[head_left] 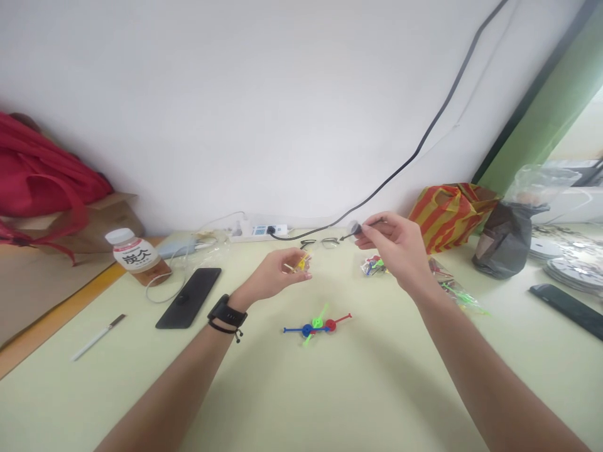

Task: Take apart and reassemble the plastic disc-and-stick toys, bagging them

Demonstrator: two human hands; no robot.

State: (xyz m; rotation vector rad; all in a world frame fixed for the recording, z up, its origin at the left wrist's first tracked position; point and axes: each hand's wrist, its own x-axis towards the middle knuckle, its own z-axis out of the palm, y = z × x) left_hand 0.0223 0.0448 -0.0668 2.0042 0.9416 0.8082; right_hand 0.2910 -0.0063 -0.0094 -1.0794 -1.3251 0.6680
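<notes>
A black arrow-shaped piece [357, 230] is pinched between thumb and fingers of the right hand [391, 243], above the table [264, 389] toward its far edge. The left hand [273, 274] grasps a yellow piece [303, 263], perhaps similar, though blurred. Nearer, coloured spinners [317, 323] cluster; a bottle [134, 256] stands by the left edge.

From here I see spinners [317, 322] on the table [264, 402]; glasses [330, 241] behind them, power strip [257, 233] left of those; phone [195, 295] left of the spinners, bottle [136, 254] behind-left of it, pen [98, 337] farther left; bags [447, 213] behind right.
</notes>
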